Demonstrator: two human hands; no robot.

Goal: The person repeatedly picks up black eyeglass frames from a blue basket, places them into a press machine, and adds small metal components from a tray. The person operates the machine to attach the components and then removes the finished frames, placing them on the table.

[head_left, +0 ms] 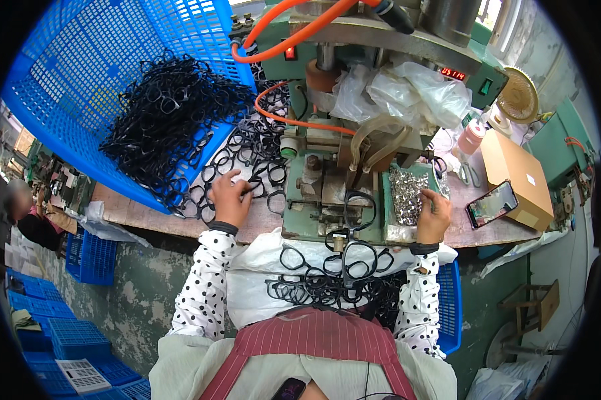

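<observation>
Black eyeglass frames [237, 153] lie loose on the table left of a green press machine [304, 229]. My left hand [230, 200] reaches among them, fingers curled and closed on the dark rim of one. To the right of the press, a green tray holds small shiny metal parts [406, 193]. My right hand [435, 215] is at this tray's right edge, its fingertips pinched together; whatever they hold is too small to make out. Between my hands, one black eyeglass frame [359, 260] hangs at the front of the press, below its tooling.
A tilted blue basket [67, 100] heaped with black frames stands at left. More frames [300, 290] lie on white sheeting in my lap. Orange hoses [300, 33] cross above. A phone [492, 204] leans by a cardboard box [517, 177] at right. Another person sits far left.
</observation>
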